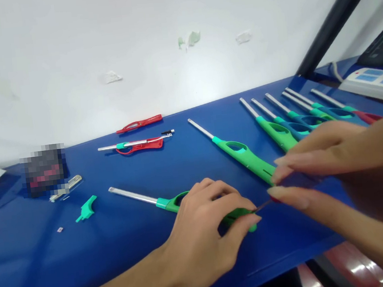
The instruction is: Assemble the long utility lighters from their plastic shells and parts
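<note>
From left to right: a turquoise part [87,208] and an opened red lighter [148,145] lie loose on the desk [128,252], well apart from the work; leave them clear of your elbow. Your left hand [214,224] forms the first grip, wrapped closed around the handle of the green lighter [165,203] low over the near part of the desk. A firm, steady hold here probably serves best, since the handle seems likely to roll under a side push. At the handle's butt end a slim metal tool [263,205] meets the green body; exact contact is hidden. Your left thumb lies just beside its tip, so prefer small, controlled pressure over a hard shove. Your right hand [358,152] forms the second grip, a narrow pinch of thumb and forefinger on the tool; brace it for finer aim.

Orientation, again left to right: the silver nozzle points left and slightly away from you, and the long axis slopes toward you to the butt at right. A second green lighter [252,159] and the row of lighters [294,115] beyond also aim their nozzles away and leftward, but more steeply.
</note>
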`<act>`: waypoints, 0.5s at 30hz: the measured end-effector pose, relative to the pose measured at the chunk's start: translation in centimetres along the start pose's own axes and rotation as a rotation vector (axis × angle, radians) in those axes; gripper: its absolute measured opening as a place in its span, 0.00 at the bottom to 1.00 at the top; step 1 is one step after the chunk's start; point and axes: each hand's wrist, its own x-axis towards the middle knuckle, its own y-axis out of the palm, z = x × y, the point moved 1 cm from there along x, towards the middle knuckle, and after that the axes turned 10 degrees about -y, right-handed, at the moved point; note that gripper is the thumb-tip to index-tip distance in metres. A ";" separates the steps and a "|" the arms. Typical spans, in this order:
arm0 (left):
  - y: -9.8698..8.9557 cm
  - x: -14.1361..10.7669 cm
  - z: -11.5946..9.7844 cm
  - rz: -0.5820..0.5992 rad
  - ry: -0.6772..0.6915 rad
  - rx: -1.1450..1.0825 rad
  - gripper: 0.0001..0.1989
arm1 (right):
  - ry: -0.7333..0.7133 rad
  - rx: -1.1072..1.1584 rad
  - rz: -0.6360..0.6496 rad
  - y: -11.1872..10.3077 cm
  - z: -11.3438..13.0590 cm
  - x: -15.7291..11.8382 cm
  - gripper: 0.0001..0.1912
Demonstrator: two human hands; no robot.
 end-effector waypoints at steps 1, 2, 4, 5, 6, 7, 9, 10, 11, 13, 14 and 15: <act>0.0 0.1 0.1 -0.006 0.011 -0.001 0.08 | -0.008 -0.009 -0.009 -0.2 -0.4 -0.5 0.23; 0.1 0.1 0.3 -0.011 0.023 -0.002 0.09 | -0.017 -0.017 -0.015 -0.3 -0.7 -1.0 0.23; 0.1 0.1 0.4 -0.012 0.040 0.001 0.09 | -0.031 -0.030 -0.021 -0.4 -1.2 -1.5 0.22; 0.1 0.1 0.5 -0.010 0.047 0.004 0.09 | -0.039 -0.034 -0.021 -0.3 -1.4 -1.5 0.22; 0.1 0.0 0.5 -0.006 0.054 0.008 0.09 | -0.047 -0.038 -0.022 -0.3 -1.5 -1.5 0.21; 0.1 0.0 0.5 -0.002 0.061 0.011 0.10 | -0.056 -0.042 -0.023 -0.2 -1.6 -1.4 0.21; 0.1 0.0 0.6 0.003 0.069 0.019 0.11 | -0.074 -0.054 -0.027 0.0 -1.6 -1.4 0.20; 0.2 -0.1 0.6 0.005 0.068 0.023 0.12 | -0.082 -0.062 -0.030 0.0 -1.6 -1.4 0.19; 0.3 -0.1 0.7 0.007 0.064 0.027 0.12 | -0.089 -0.070 -0.033 0.0 -1.5 -1.5 0.19; 0.5 -0.2 0.9 0.001 0.063 0.027 0.13 | -0.101 -0.086 -0.039 -0.3 -1.4 -1.6 0.18; 0.7 -0.2 0.9 -0.004 0.063 0.024 0.14 | -0.106 -0.095 -0.043 -0.4 -1.3 -1.6 0.17; 0.8 -0.3 1.0 -0.009 0.062 0.019 0.14 | -0.110 -0.103 -0.046 -0.6 -1.2 -1.3 0.17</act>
